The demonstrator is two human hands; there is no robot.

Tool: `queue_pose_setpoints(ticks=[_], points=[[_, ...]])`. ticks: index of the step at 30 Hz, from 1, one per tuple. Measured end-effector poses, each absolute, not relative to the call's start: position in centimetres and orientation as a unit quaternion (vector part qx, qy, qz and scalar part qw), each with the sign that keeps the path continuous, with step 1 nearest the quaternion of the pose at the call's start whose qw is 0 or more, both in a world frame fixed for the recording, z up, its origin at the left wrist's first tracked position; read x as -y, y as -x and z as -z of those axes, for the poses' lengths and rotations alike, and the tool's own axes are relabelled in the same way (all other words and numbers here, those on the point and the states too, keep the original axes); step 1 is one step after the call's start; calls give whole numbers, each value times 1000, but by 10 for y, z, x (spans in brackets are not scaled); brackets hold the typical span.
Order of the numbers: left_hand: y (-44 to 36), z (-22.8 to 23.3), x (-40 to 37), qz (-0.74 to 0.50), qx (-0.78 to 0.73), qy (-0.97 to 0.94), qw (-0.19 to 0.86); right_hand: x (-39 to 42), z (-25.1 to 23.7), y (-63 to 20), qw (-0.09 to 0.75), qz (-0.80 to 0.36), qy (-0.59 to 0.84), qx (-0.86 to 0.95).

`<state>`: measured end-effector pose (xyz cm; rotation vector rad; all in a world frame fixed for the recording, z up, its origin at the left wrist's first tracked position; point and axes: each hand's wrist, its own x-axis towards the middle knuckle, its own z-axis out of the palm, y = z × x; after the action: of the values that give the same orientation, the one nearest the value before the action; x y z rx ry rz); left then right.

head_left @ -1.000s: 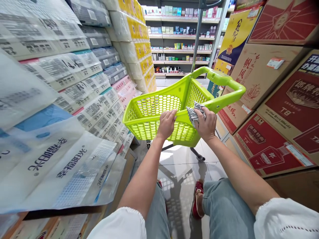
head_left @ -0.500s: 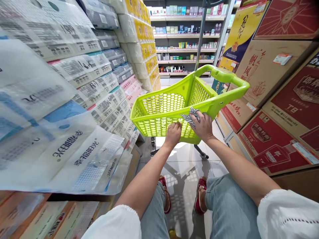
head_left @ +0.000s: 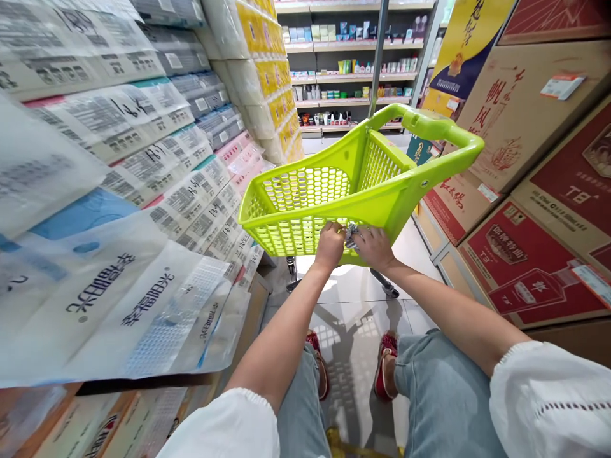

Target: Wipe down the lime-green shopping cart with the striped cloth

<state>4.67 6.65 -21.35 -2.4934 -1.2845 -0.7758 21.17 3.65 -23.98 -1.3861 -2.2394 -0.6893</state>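
Note:
A bright green plastic shopping cart (head_left: pixel 329 213) with a lattice-sided basket stands crosswise before me, its handle toward the right. My right hand (head_left: pixel 375 247) is closed on a crumpled black-and-white striped cloth (head_left: pixel 351 235) against the basket's near side. Close beside it, my left hand (head_left: pixel 330 245) has its fingers curled in at the same lattice wall, near the cloth's edge. Whether those fingers grip the lattice or part of the cloth is hidden. The basket's visible inside holds nothing that I can make out.
Stacked plastic-wrapped paper packs (head_left: pixel 157 152) with handwritten numbers rise on the left, beside yellow-and-white bundles (head_left: pixel 267 83). Printed cartons (head_left: pixel 520 261) line the right. Behind the cart are a grey pole (head_left: pixel 379 57) and shelves (head_left: pixel 329 46) of small goods.
My right hand has moved left and down along the basket wall with the cloth, close to my left hand. The cloth is now more bunched. The view has tilted slightly downward.

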Motion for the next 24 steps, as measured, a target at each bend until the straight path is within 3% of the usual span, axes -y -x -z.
queue_pose_setpoints(ticks=[7, 17, 24], points=[[-39, 215, -74, 260, 421, 862, 111, -38, 266, -205, 151, 226, 407, 872], [-39, 214, -72, 283, 420, 859, 82, -47, 182, -212, 308, 278, 545, 729], [-36, 213, -72, 252, 432, 863, 74, -50, 234, -203, 245, 281, 491, 787]])
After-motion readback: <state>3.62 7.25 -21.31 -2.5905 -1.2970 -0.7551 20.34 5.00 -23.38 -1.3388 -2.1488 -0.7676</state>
